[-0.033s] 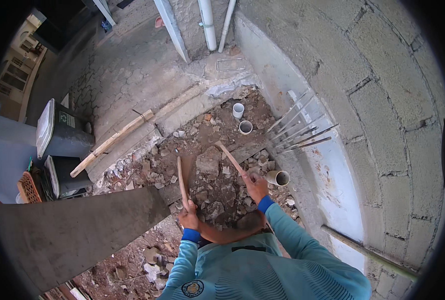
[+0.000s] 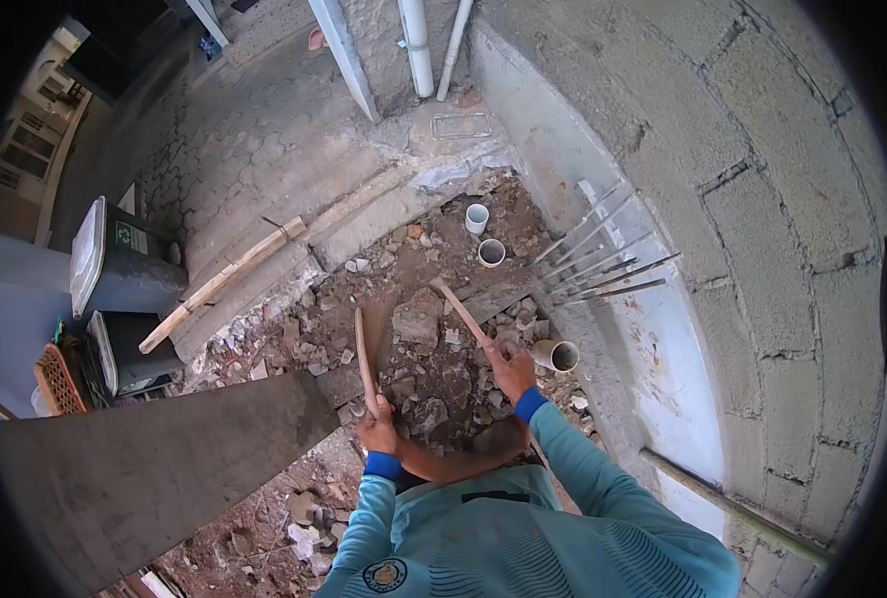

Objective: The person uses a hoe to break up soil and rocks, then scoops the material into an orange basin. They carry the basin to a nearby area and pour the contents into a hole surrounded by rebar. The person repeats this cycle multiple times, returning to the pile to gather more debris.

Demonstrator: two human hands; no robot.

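Note:
My left hand (image 2: 377, 431) is closed around the lower end of a pale wooden stick (image 2: 364, 354), which points away from me over the rubble. Another wooden stick (image 2: 460, 310) is gripped in my right hand (image 2: 512, 372), slanting away and to the left. The far ends of both sticks lie close to the broken ground, and I cannot tell whether they touch it. Between them is a large stone block (image 2: 416, 324). A beige pipe end (image 2: 560, 356) stands just right of my right hand. Below the hands, a bent bare leg (image 2: 468, 464) shows in front of my shirt.
Two pipe ends, one white (image 2: 476, 218) and one beige (image 2: 490, 253), rise from the rubble (image 2: 309, 344). Thin metal rods (image 2: 618, 272) jut beside the block wall (image 2: 772, 199). A wide grey board (image 2: 164, 453) lies left, near a wooden beam (image 2: 224, 284) and bins (image 2: 130, 259).

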